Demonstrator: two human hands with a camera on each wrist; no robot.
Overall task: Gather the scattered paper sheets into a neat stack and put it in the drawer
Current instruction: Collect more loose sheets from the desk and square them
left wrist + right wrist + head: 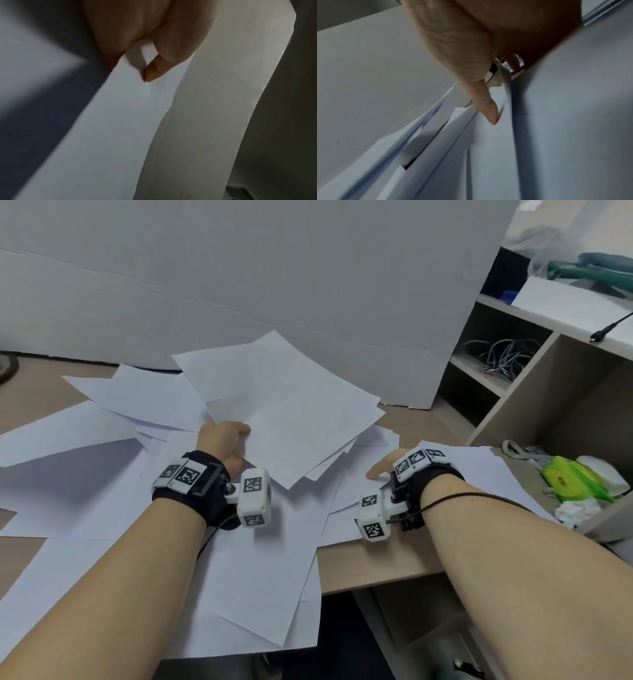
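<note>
White paper sheets, pinched in the left grip, look light, floppy and slippery: clamp an edge; right grip lies flat on sheets.

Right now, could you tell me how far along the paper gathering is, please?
Done: a few white paper sheets are collected in a loose, uneven bundle, pinched by the left hand. In hand: the right hand rests on loose sheets on the wooden desk. Left: many scattered sheets remain; nothing is squared up, and no drawer is in view.
</note>
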